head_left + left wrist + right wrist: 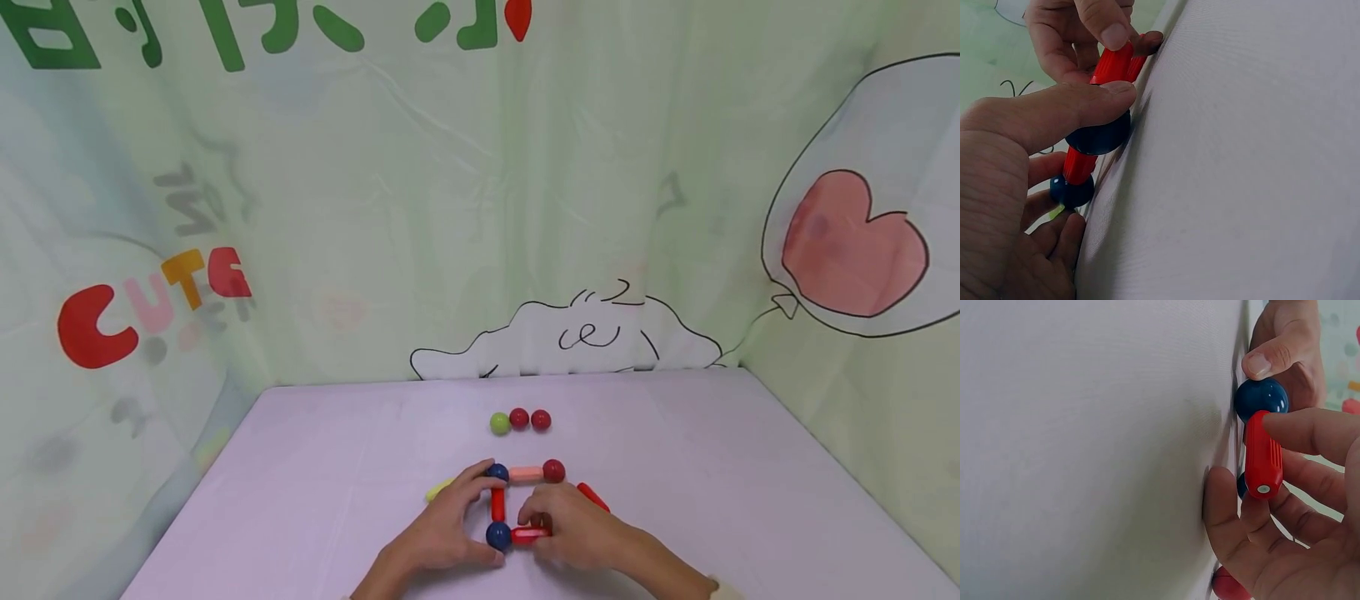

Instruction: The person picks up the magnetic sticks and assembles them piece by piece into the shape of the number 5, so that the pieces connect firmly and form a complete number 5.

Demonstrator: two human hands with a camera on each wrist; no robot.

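Observation:
My left hand (442, 525) spans two blue balls, its thumb on the near blue ball (498, 536) and its fingers at the far blue ball (497, 473). A red magnetic rod (498, 505) joins those two balls. Between thumb and fingers, my right hand (583, 527) pinches another red rod (1264, 453), whose far end meets the near blue ball in the right wrist view. That rod's free end shows a small metal disc. From the far blue ball a pink rod (526, 473) runs right to a red ball (553, 471).
Beyond the pieces, a green ball (499, 423) and two red balls (519, 418) sit in a row. A loose red rod (593, 497) lies right of my right hand; a yellow rod (438, 490) is partly behind my left. A printed curtain (465, 208) surrounds the white table (315, 467).

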